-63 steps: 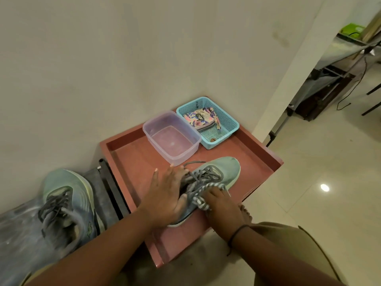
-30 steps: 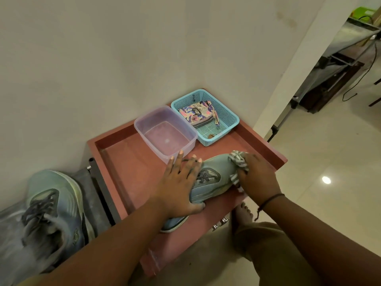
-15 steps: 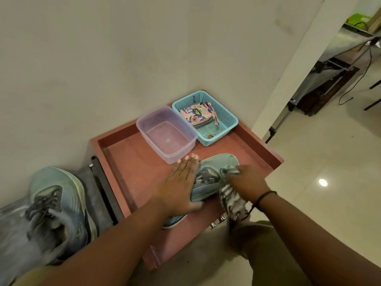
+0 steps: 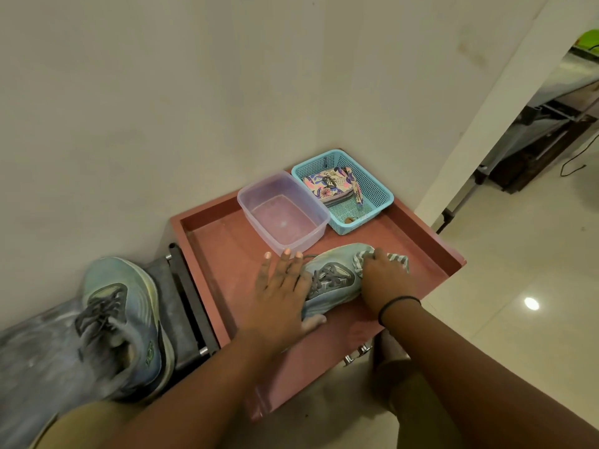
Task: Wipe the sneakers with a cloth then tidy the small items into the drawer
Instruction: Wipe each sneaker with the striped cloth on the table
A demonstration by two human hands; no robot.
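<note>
Sneaker on surface [image 4: 337,280]: pale blue-green with grey laces, lying on the red rimmed surface [image 4: 227,254], toe toward the far right rim, heel toward the near edge.
Left hand [image 4: 282,293]: fingers straight and spread, palm pressed flat on the heel half of the sneaker; grip apart, nothing clasped. Fingertips reach just beside the clear tub.
Right hand [image 4: 385,280]: fingers curled round the striped cloth [image 4: 397,259], pressing it against the toe of the sneaker; grip clamped on the cloth. A dark band sits on the wrist.
Cloth: grey-and-white striped, bunched under the right hand, touching the toe and the surface beside it.
Clear tub [image 4: 282,215]: translucent, rectangular, on the far part of the surface, touching the blue basket.
Blue basket [image 4: 376,189]: mesh-walled, in the far right corner against the wall; holds a floral pouch [image 4: 327,186] and other small items too small to tell.
Second sneaker [image 4: 120,322]: same colour, off the surface to the left, on a dark low rack; blurred.
Drawer handle [image 4: 356,353]: metal, on the front face below the near edge.
</note>
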